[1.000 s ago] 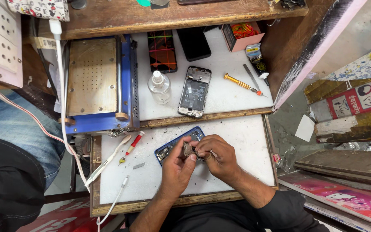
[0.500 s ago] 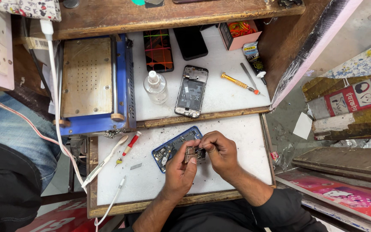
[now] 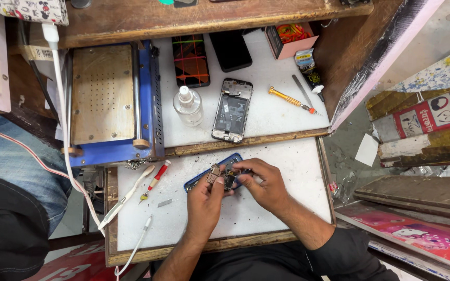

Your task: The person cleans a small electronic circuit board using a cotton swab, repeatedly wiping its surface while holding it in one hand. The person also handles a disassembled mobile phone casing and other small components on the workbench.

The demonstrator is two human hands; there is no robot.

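A blue-framed opened phone [image 3: 204, 178] lies on the white lower work board [image 3: 282, 208]. Over it my left hand [image 3: 205, 200] pinches a small dark circuit part [image 3: 224, 176] between thumb and fingers. My right hand [image 3: 263, 183] meets it from the right, its fingertips closed on the same small part. What lies beneath the fingers is hidden.
On the upper white shelf [image 3: 266, 114] lie an opened phone body [image 3: 232, 110], a clear bottle [image 3: 187, 105], two dark phones [image 3: 190, 60], a yellow-handled screwdriver [image 3: 290, 100] and a small box [image 3: 289, 37]. A blue screen-separator machine [image 3: 110, 104] stands left. A red-handled screwdriver [image 3: 154, 179] and white cables [image 3: 126, 200] lie left of my hands.
The view has shifted slightly. My hands stay over the blue phone, working the small part closer together; nothing else on the boards has moved.
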